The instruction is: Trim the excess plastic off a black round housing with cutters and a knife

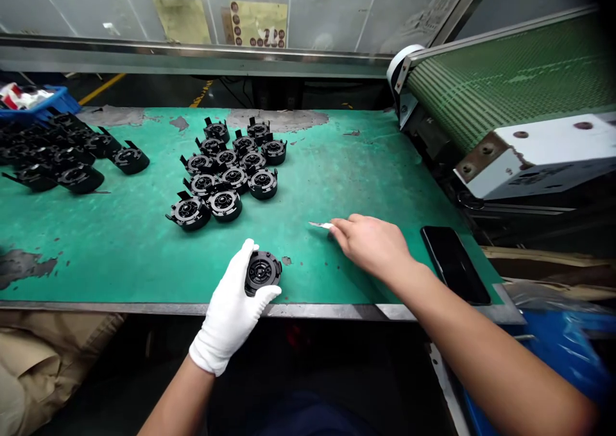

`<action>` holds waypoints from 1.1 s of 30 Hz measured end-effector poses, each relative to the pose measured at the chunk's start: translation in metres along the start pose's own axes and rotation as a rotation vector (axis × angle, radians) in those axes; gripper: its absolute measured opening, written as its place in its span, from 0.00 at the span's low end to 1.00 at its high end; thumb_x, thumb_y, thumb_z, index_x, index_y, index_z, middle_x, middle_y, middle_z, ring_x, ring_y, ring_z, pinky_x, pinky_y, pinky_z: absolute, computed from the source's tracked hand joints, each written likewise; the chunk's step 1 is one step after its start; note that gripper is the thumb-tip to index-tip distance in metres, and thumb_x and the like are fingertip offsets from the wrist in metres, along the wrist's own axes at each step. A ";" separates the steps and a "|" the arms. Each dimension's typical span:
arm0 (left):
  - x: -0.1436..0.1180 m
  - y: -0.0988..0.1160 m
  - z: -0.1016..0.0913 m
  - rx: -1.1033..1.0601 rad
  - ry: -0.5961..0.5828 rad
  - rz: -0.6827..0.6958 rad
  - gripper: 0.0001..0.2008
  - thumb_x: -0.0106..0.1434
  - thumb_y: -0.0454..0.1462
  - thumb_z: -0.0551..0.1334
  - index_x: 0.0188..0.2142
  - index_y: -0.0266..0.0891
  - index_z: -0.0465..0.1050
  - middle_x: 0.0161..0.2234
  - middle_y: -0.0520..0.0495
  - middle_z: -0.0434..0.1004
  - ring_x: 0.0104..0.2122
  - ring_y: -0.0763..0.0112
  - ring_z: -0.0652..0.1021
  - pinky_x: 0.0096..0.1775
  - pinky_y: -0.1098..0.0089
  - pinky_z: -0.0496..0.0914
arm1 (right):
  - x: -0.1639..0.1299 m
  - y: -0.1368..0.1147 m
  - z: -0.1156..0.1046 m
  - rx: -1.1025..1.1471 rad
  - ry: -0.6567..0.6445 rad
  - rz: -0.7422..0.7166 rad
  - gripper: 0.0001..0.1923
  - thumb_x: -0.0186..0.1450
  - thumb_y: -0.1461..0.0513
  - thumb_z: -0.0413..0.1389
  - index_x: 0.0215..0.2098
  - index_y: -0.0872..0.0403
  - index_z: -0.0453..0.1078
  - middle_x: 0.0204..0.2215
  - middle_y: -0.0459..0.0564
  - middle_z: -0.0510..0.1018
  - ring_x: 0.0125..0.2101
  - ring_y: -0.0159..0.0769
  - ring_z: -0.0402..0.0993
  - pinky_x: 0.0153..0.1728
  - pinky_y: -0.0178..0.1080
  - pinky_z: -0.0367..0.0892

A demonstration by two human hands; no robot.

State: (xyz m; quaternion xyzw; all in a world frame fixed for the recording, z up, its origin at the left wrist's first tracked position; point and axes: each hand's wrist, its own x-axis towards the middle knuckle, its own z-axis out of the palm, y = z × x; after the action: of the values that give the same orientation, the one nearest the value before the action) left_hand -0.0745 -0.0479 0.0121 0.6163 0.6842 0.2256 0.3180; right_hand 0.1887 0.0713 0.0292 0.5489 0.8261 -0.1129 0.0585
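Note:
In my gloved left hand (pixel 230 311) is a round black plastic part (pixel 262 271), gripped between thumb and fingers near the table's front edge. Its ringed face points up. To the right, my bare right hand (pixel 369 240) pinches what looks like a small knife (pixel 321 225) with a thin blade and white near the fingers. The blade points left, above the green mat and apart from the held part. Beyond my left hand stands a cluster of similar black parts (pixel 224 204), several with upright tabs.
More black parts (pixel 79 177) crowd the left side, before a blue bin (pixel 58 99). A phone (pixel 455 264) lies right of my right forearm on the green mat (pixel 337 173). At the right, a green conveyor belt (pixel 510 76) with a white frame end (pixel 553 156) overhangs the corner.

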 end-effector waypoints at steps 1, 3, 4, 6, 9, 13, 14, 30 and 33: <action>0.003 0.000 -0.006 -0.014 -0.087 0.004 0.41 0.65 0.45 0.66 0.70 0.50 0.44 0.70 0.46 0.54 0.69 0.60 0.58 0.70 0.53 0.55 | 0.002 0.006 0.001 0.028 -0.008 0.029 0.22 0.75 0.49 0.41 0.51 0.43 0.75 0.36 0.51 0.81 0.37 0.44 0.78 0.26 0.40 0.56; 0.010 -0.002 -0.021 -0.069 -0.264 0.032 0.37 0.67 0.44 0.64 0.70 0.56 0.47 0.71 0.53 0.48 0.70 0.64 0.54 0.70 0.56 0.52 | 0.000 0.012 0.003 0.128 -0.018 0.000 0.22 0.75 0.49 0.41 0.52 0.41 0.74 0.39 0.49 0.82 0.41 0.43 0.78 0.30 0.40 0.62; 0.014 -0.005 -0.029 -0.106 -0.302 0.051 0.34 0.67 0.44 0.64 0.68 0.58 0.51 0.72 0.56 0.46 0.70 0.65 0.54 0.71 0.58 0.52 | -0.003 0.012 0.004 0.183 -0.019 -0.031 0.21 0.75 0.49 0.41 0.53 0.41 0.74 0.41 0.48 0.82 0.43 0.42 0.78 0.34 0.41 0.65; 0.020 -0.013 -0.042 -0.184 -0.172 0.041 0.27 0.67 0.45 0.63 0.64 0.57 0.61 0.70 0.56 0.51 0.69 0.64 0.57 0.70 0.59 0.53 | -0.011 0.009 0.006 0.283 -0.034 -0.080 0.21 0.75 0.49 0.41 0.54 0.41 0.73 0.43 0.47 0.82 0.45 0.41 0.78 0.40 0.42 0.68; 0.018 -0.022 -0.049 -0.319 0.104 -0.066 0.26 0.67 0.47 0.63 0.63 0.51 0.64 0.66 0.49 0.63 0.65 0.61 0.65 0.68 0.57 0.59 | -0.020 0.000 0.008 0.369 -0.078 -0.087 0.20 0.75 0.50 0.42 0.55 0.41 0.72 0.45 0.46 0.81 0.46 0.40 0.77 0.44 0.43 0.68; 0.005 -0.020 -0.035 -0.226 0.049 -0.102 0.46 0.58 0.50 0.72 0.69 0.51 0.50 0.69 0.47 0.54 0.68 0.55 0.60 0.69 0.52 0.56 | -0.022 -0.019 0.005 0.408 -0.095 -0.171 0.19 0.76 0.50 0.43 0.54 0.41 0.72 0.43 0.46 0.81 0.45 0.39 0.76 0.44 0.42 0.67; 0.004 -0.018 -0.030 -0.150 0.050 -0.105 0.49 0.56 0.49 0.73 0.70 0.51 0.48 0.69 0.46 0.54 0.68 0.55 0.59 0.69 0.51 0.56 | -0.021 -0.027 0.003 0.410 -0.095 -0.208 0.19 0.76 0.51 0.43 0.55 0.42 0.72 0.43 0.46 0.81 0.45 0.38 0.76 0.44 0.41 0.66; 0.018 -0.011 -0.043 -0.080 -0.286 -0.086 0.44 0.62 0.43 0.69 0.69 0.63 0.44 0.70 0.63 0.50 0.69 0.70 0.56 0.71 0.65 0.51 | 0.021 0.005 0.002 0.309 -0.054 -0.087 0.22 0.75 0.47 0.41 0.55 0.39 0.72 0.45 0.44 0.81 0.46 0.41 0.76 0.41 0.41 0.66; 0.022 -0.010 -0.047 -0.208 -0.414 -0.062 0.37 0.66 0.42 0.65 0.68 0.66 0.48 0.70 0.66 0.50 0.69 0.71 0.55 0.71 0.65 0.51 | -0.007 -0.007 0.008 0.483 -0.152 -0.152 0.20 0.75 0.48 0.42 0.56 0.40 0.71 0.47 0.42 0.80 0.47 0.37 0.75 0.49 0.40 0.66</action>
State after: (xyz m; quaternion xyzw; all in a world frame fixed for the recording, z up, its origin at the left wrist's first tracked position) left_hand -0.1156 -0.0237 0.0347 0.5919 0.5961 0.1539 0.5201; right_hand 0.1850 0.0602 0.0240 0.4732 0.8075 -0.3516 -0.0212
